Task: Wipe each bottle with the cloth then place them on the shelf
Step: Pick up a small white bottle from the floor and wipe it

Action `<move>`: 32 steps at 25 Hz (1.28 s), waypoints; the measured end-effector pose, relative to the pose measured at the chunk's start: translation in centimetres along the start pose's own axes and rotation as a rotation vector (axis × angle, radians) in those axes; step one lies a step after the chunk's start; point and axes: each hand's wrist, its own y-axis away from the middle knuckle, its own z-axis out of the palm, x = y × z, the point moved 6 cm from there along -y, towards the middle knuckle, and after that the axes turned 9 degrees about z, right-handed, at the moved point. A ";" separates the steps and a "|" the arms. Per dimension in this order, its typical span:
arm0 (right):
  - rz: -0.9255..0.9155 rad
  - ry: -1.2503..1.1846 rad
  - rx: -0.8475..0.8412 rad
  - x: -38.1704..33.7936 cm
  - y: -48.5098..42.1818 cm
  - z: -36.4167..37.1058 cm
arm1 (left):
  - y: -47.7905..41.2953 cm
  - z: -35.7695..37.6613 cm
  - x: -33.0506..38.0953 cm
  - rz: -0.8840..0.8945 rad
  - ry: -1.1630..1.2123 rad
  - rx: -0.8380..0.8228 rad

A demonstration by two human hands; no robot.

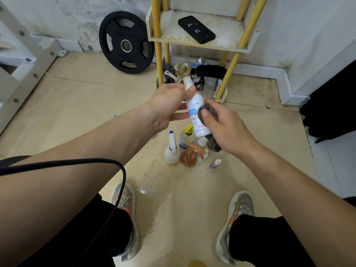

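Plainly the left hand has its fingers pinched on the neck of a white plastic spray bottle, held in the air above the floor; the right hand clamps a nubby grey cloth to its label. A hard rub could twist that slick cylinder loose onto the trigger bottles below. Beyond, the shelf is stained.

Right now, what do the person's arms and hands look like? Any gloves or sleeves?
No gloves, rings or watch on the left hand or the right hand. Both forearms are bare, with no sleeves showing. A thin black cable loops across the left forearm.
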 end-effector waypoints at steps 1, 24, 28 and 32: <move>-0.018 0.228 0.029 -0.1 0.4 0.4 | 0.0 -0.1 0.0 0.005 0.008 0.038; -0.031 0.234 -0.001 0.3 0.5 0.4 | -0.6 -0.9 -0.4 0.021 -0.170 0.089; -0.001 0.578 0.030 -0.7 1.6 2.5 | -0.3 -0.6 -1.4 0.004 -0.115 0.177; 0.011 0.263 0.083 -0.4 0.8 1.2 | -0.2 0.1 -1.7 -0.036 -0.065 0.105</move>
